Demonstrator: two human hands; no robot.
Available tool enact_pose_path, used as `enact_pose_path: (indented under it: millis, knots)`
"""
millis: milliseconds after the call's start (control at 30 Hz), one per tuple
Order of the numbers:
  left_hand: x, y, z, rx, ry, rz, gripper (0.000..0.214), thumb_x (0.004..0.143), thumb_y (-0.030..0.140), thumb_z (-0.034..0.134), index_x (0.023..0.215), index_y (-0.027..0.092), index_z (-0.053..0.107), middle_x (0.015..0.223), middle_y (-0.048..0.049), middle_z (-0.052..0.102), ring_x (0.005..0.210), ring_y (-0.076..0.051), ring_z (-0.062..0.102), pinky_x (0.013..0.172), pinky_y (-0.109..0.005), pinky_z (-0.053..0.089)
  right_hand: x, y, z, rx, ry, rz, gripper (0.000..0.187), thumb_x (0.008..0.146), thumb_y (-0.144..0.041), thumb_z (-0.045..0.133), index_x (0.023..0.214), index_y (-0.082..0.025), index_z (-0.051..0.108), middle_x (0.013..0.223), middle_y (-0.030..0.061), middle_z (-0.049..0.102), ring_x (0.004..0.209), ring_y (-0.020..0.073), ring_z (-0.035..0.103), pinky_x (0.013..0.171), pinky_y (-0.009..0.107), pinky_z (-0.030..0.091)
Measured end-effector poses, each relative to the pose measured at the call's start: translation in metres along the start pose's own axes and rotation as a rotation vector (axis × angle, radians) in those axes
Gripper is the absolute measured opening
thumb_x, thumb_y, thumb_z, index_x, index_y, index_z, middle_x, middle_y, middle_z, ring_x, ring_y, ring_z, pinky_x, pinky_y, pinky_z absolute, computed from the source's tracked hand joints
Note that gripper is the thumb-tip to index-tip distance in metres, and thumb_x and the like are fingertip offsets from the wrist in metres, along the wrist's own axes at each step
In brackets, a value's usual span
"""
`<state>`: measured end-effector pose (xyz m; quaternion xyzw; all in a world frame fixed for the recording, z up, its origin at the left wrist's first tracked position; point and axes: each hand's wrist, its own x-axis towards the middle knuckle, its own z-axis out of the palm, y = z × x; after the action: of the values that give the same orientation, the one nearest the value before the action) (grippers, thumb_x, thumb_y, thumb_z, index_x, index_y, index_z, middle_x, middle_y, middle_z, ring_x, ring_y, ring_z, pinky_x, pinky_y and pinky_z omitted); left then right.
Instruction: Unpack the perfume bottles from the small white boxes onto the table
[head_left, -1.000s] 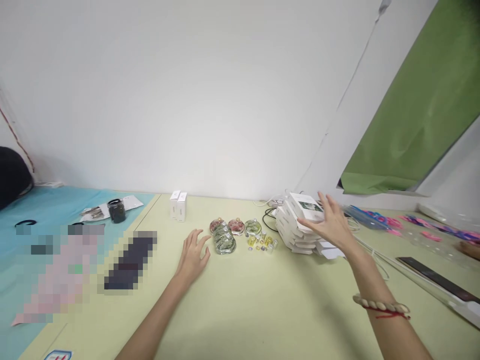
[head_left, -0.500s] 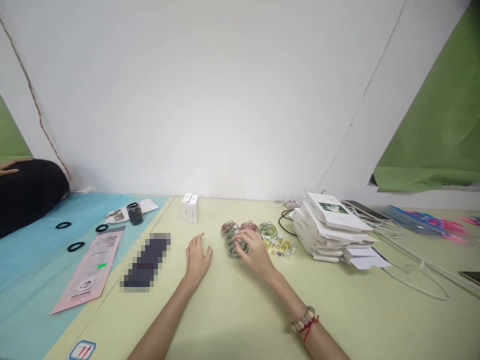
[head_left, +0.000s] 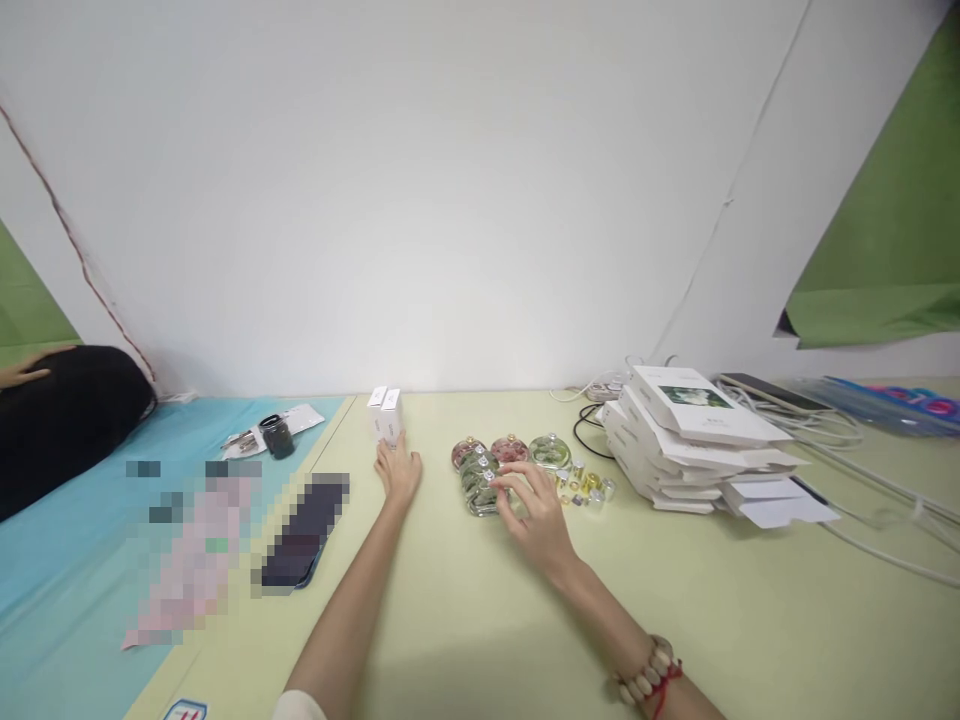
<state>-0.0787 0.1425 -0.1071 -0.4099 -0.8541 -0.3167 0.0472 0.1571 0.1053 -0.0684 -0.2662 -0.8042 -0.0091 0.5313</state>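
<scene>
Here, left hand (head_left: 398, 474) by upright boxes (head_left: 391, 418), right hand (head_left: 538, 518) by green bottles (head_left: 478, 482)

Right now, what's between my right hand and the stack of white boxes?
In the head view, small gold and silver pieces lie between your right hand and the stack of white boxes.

Pale green table (head_left: 465, 640) — glass bottles (head_left: 478, 482), small caps (head_left: 592, 483), piled white boxes (head_left: 660, 445) (topmost picture-printed), two upright cartons (head_left: 389, 418).
</scene>
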Motion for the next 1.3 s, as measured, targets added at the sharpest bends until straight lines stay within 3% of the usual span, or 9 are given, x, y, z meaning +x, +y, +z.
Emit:
enact_pose_path:
  millis: [267, 467, 600, 700, 833, 933, 1000, 1167, 1300]
  knots:
    - [-0.009, -0.002, -0.004, -0.015, 0.034, 0.019, 0.053, 0.077, 0.032, 0.046, 0.13, 0.024, 0.041, 0.12, -0.0156, 0.041, 0.113, -0.03, 0.037, 0.094, -0.041, 0.029, -0.002, 0.007, 0.001, -0.004, 0.073, 0.03, 0.018, 0.079, -0.013, 0.049, 0.088, -0.022, 0.061, 0.092, 0.0047, 0.057, 0.091, 0.019, 0.052, 0.081, 0.038, 0.039]
    - [-0.039, -0.003, -0.019, 0.044, 0.102, 0.04, 0.048, 0.079, 0.023, 0.04, 0.127, 0.02, 0.046, 0.102, -0.0146, 0.048, 0.102, -0.028, 0.041, 0.089, -0.039, 0.031, -0.005, 0.011, 0.002, 0.022, 0.144, 0.053, 0.017, 0.079, -0.013, 0.048, 0.084, -0.02, 0.062, 0.087, 0.0047, 0.057, 0.087, 0.0189, 0.052, 0.079, 0.037, 0.04]
    - [-0.066, -0.013, -0.033, 0.007, 0.08, 0.127, 0.046, 0.078, 0.026, 0.045, 0.124, 0.021, 0.048, 0.106, -0.0134, 0.046, 0.105, -0.028, 0.04, 0.09, -0.039, 0.031, -0.008, 0.013, 0.002, 0.041, 0.187, 0.037, 0.017, 0.078, -0.012, 0.048, 0.079, -0.02, 0.062, 0.081, 0.0036, 0.057, 0.083, 0.018, 0.053, 0.077, 0.036, 0.041]
    - [-0.076, -0.018, -0.043, -0.084, 0.121, 0.137, 0.036, 0.076, 0.027, 0.048, 0.111, 0.021, 0.054, 0.114, -0.0122, 0.042, 0.111, -0.028, 0.037, 0.093, -0.039, 0.031, -0.008, 0.011, 0.002, 0.061, 0.187, 0.036, 0.016, 0.078, -0.011, 0.047, 0.079, -0.02, 0.061, 0.08, 0.0034, 0.058, 0.082, 0.0178, 0.054, 0.078, 0.036, 0.042]
    - [-0.066, -0.016, -0.045, -0.241, 0.278, 0.048, 0.039, 0.074, 0.034, 0.052, 0.108, 0.016, 0.044, 0.114, -0.012, 0.044, 0.111, -0.025, 0.04, 0.093, -0.037, 0.032, -0.007, 0.006, 0.003, 0.089, 0.151, 0.046, 0.016, 0.077, -0.01, 0.048, 0.077, -0.02, 0.061, 0.08, 0.0034, 0.058, 0.081, 0.0177, 0.054, 0.077, 0.036, 0.043]
    - [-0.049, -0.016, -0.039, -0.391, 0.267, -0.062, 0.061, 0.072, 0.041, 0.056, 0.12, 0.014, 0.032, 0.119, -0.0149, 0.045, 0.114, -0.026, 0.042, 0.092, -0.038, 0.034, -0.007, 0.003, 0.005, 0.105, 0.125, 0.031, 0.017, 0.077, -0.011, 0.047, 0.075, -0.02, 0.061, 0.077, 0.0032, 0.058, 0.078, 0.0175, 0.054, 0.075, 0.035, 0.044]
    - [-0.04, -0.017, -0.034, -0.476, 0.228, -0.135, 0.062, 0.073, 0.041, 0.055, 0.124, 0.015, 0.03, 0.12, -0.0154, 0.046, 0.115, -0.026, 0.042, 0.092, -0.039, 0.035, -0.008, 0.002, 0.006, 0.112, 0.122, 0.021, 0.017, 0.077, -0.01, 0.047, 0.074, -0.02, 0.061, 0.075, 0.003, 0.058, 0.078, 0.0172, 0.055, 0.074, 0.035, 0.044]
    - [-0.038, -0.024, -0.033, -0.6, 0.147, -0.031, 0.035, 0.074, 0.027, 0.049, 0.108, 0.019, 0.049, 0.104, -0.0064, 0.058, 0.097, -0.018, 0.055, 0.082, -0.027, 0.043, -0.008, -0.003, 0.004, 0.126, 0.157, 0.006, 0.018, 0.075, -0.008, 0.048, 0.07, -0.02, 0.06, 0.073, 0.0027, 0.058, 0.075, 0.0165, 0.055, 0.07, 0.033, 0.045]
    - [-0.046, -0.027, -0.036, -0.681, 0.171, 0.032, 0.035, 0.067, 0.014, 0.04, 0.1, 0.017, 0.051, 0.094, -0.005, 0.06, 0.087, -0.016, 0.056, 0.076, -0.024, 0.044, -0.008, -0.005, 0.004, 0.127, 0.185, -0.013, 0.019, 0.075, -0.007, 0.047, 0.068, -0.019, 0.06, 0.07, 0.0026, 0.058, 0.073, 0.0162, 0.055, 0.067, 0.032, 0.045]
